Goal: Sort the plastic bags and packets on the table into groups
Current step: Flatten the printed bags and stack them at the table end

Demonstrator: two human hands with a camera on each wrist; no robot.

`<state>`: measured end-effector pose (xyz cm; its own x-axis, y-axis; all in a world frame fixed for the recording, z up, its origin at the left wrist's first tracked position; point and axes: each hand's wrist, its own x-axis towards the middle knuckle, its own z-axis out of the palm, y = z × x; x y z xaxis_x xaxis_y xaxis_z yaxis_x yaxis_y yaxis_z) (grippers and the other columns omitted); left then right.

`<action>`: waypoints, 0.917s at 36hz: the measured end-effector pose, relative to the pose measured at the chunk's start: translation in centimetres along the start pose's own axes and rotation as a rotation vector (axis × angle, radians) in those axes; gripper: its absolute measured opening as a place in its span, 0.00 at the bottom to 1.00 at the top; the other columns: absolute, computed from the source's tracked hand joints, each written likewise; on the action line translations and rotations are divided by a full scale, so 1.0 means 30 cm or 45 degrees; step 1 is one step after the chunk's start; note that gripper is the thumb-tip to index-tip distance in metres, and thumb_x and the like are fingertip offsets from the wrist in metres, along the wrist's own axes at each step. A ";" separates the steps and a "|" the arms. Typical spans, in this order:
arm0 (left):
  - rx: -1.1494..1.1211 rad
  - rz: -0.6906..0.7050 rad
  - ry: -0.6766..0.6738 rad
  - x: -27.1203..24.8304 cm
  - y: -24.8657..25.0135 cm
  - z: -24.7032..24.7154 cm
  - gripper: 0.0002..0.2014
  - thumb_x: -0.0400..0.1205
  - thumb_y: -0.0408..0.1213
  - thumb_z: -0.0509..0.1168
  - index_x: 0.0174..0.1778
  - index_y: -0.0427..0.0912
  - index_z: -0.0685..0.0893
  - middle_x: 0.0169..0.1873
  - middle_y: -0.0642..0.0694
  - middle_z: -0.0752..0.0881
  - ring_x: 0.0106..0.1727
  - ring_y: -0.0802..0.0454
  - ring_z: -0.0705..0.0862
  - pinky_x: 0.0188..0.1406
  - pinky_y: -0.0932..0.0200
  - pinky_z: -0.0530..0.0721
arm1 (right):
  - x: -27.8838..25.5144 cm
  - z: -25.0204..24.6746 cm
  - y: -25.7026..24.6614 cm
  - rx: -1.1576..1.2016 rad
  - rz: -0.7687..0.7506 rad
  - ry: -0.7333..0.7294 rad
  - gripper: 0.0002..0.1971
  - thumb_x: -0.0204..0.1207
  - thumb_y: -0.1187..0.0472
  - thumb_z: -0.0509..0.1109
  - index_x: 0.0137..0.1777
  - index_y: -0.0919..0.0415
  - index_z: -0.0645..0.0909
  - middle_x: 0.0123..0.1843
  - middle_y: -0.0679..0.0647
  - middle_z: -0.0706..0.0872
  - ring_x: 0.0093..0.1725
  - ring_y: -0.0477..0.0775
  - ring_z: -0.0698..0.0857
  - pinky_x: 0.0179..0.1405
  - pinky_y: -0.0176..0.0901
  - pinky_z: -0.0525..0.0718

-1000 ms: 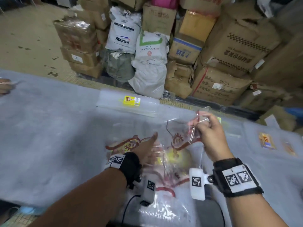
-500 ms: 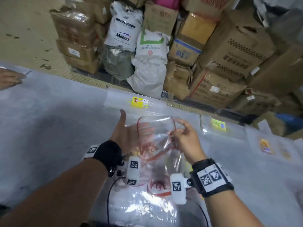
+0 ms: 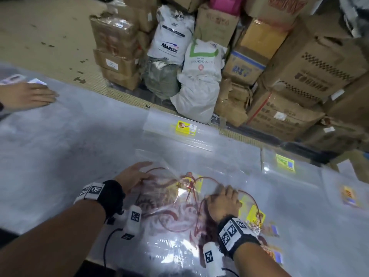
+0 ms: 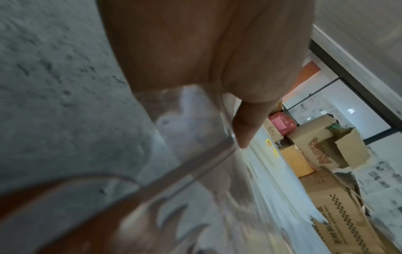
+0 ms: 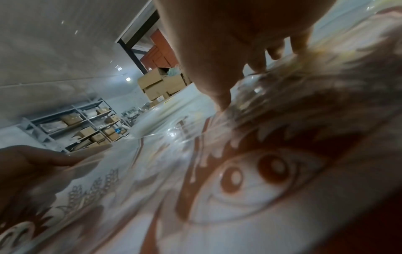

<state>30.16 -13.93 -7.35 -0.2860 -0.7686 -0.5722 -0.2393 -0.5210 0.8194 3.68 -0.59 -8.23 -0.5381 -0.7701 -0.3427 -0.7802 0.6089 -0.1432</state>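
A clear plastic bag with red printing (image 3: 165, 198) lies flat on a pile of similar printed bags at the table's near edge. My left hand (image 3: 137, 173) rests on its left edge with the fingers stretched out; in the left wrist view a fingertip (image 4: 241, 135) touches the bag's clear rim (image 4: 195, 165). My right hand (image 3: 224, 197) presses down on the bag's right side with bent fingers. In the right wrist view the thumb tip (image 5: 222, 101) and other fingertips push into the red print (image 5: 250, 180). Yellow-labelled packets (image 3: 252, 213) show from under the bag beside my right wrist.
A clear packet with a yellow label (image 3: 186, 127) lies at the table's far edge, another (image 3: 284, 163) to its right, and more packets (image 3: 348, 194) at far right. Another person's hand (image 3: 28, 96) rests on the table at left. Cardboard boxes (image 3: 311, 76) and sacks (image 3: 171, 37) stand behind the table.
The printed bag was held up between both hands; it now lies flat on the pile. Both hands have come down onto it, left flat, right pressing.
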 end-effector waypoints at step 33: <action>-0.090 0.113 0.083 -0.042 -0.084 0.102 0.18 0.70 0.48 0.81 0.52 0.45 0.90 0.49 0.41 0.91 0.47 0.47 0.90 0.47 0.56 0.87 | -0.101 0.045 -0.288 0.644 -0.586 0.015 0.23 0.81 0.56 0.62 0.74 0.60 0.77 0.73 0.58 0.80 0.75 0.57 0.75 0.78 0.51 0.69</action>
<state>28.29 -10.51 -8.78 -0.2420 -0.8340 -0.4959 -0.1490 -0.4731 0.8683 12.48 -3.24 -7.20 -0.1930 -0.9721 -0.1335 -0.6866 0.2310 -0.6894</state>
